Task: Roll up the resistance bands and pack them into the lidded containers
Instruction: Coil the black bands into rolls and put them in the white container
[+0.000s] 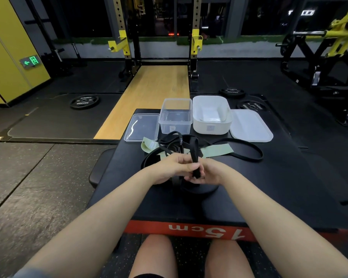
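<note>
At frame centre I pinch the long black rubber resistance band [195,157] between left hand [172,167] and right hand [206,173], each grip clamped on it to start a roll. The clear plastic tub [176,117] and white tub [211,115] wait unlidded beyond, ready to fill.

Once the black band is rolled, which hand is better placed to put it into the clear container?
Probably the left hand. The clear container stands open on the left of the white container, so the left reaches it without crossing. Both hands, also the right hand, now grip the black band.
</note>
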Available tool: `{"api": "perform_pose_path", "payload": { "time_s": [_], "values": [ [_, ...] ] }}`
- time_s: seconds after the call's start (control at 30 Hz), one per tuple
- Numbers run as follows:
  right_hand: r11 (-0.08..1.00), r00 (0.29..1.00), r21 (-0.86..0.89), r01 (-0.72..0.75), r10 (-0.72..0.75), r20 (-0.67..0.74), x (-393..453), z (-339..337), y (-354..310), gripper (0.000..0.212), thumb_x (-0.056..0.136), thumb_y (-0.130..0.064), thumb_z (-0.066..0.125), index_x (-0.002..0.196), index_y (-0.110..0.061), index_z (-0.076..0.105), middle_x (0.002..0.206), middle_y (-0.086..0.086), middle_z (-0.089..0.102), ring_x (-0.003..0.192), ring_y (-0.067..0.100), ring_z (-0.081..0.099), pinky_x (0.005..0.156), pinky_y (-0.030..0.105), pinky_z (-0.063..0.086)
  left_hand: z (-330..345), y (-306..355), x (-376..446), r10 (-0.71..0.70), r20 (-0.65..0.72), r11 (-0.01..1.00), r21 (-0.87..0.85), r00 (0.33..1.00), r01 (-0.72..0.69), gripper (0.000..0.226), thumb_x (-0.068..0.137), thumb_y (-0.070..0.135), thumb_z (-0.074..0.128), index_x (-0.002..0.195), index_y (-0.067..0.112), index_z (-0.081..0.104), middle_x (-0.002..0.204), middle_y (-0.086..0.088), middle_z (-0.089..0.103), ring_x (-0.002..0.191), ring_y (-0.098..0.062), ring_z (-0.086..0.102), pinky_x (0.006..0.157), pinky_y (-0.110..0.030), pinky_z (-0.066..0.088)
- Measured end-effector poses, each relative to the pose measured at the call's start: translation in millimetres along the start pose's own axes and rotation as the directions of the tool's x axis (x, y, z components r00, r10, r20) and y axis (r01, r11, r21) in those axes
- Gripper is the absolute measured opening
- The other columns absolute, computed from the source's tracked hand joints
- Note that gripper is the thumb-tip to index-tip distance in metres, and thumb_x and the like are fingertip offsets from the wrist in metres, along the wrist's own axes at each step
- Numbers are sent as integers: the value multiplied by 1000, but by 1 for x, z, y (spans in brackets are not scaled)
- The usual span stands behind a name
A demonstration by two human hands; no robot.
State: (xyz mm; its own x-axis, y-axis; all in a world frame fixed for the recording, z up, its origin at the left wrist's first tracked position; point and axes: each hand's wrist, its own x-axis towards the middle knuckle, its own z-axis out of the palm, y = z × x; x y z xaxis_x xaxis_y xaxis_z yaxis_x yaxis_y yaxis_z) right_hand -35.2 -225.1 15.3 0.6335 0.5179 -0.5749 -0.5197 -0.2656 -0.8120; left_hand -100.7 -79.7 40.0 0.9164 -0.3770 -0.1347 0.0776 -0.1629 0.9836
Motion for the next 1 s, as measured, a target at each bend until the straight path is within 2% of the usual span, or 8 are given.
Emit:
{"api": "perform_pose_path", "payload": {
  "time_s": [0.13,0.27,0.43,0.53,0.63,0.77,0.87,1.0],
  "values": [
    [991,995,-134,29,-41,-86,6,7,-1,23,73,6,52,52,-2,52,43,7,44,35,13,46,41,20,39,2,1,-4,-52,113,988,152,992,35,15,92,5,55,102,11,64,97,-1,66,93,-3,61,83,-13,44],
    [979,979,-105,177,-186,-79,9,6,1,6,86,-3,62,89,0,65,73,14,61,60,18,60,49,22,45,-5,1,-7,-104,201,974,220,974,58,39,83,2,66,119,14,60,120,-8,64,118,-18,56,104,-26,42],
    [951,949,37,308,-304,-82,6,8,-7,7,89,-6,61,85,-7,66,67,3,68,57,13,62,48,16,48,-17,5,-9,-70,263,992,116,962,41,61,80,-23,49,129,13,49,123,4,59,121,-1,51,101,-14,37],
    [927,936,142,346,-331,-118,10,6,-9,11,88,-6,62,97,-6,67,76,3,71,64,11,66,61,22,56,-27,2,-10,-64,71,995,-70,995,69,50,82,-23,40,113,11,60,105,1,68,112,-13,59,96,-20,45],
    [897,914,180,404,-390,-109,6,7,-12,9,88,-4,60,93,-7,67,77,2,72,66,11,69,63,22,57,-29,-4,-2,-193,-285,955,-272,939,114,25,95,9,44,89,11,68,84,-2,69,96,-21,62,82,-25,51],
    [902,903,97,421,-427,44,-1,6,-11,13,87,-2,62,96,-7,68,79,4,71,71,12,69,71,23,57,-36,-11,15,-340,-347,788,-612,874,64,48,95,49,41,116,7,51,104,-10,65,104,-23,61,91,-34,48],
    [927,916,-56,370,-354,186,-3,6,-5,13,86,0,63,95,-9,66,76,3,71,72,14,69,77,26,57,-34,-5,24,-354,-392,649,-756,849,-79,39,100,31,40,114,-3,54,114,-16,63,103,-23,61,90,-34,48],
    [956,936,-52,289,-271,225,-4,8,-2,14,89,-18,60,93,-6,64,87,10,71,80,20,71,81,29,57,-31,0,25,-329,-427,672,-732,842,-108,18,98,8,42,94,2,58,113,-14,63,103,-19,64,78,-27,53]
  ]
}}
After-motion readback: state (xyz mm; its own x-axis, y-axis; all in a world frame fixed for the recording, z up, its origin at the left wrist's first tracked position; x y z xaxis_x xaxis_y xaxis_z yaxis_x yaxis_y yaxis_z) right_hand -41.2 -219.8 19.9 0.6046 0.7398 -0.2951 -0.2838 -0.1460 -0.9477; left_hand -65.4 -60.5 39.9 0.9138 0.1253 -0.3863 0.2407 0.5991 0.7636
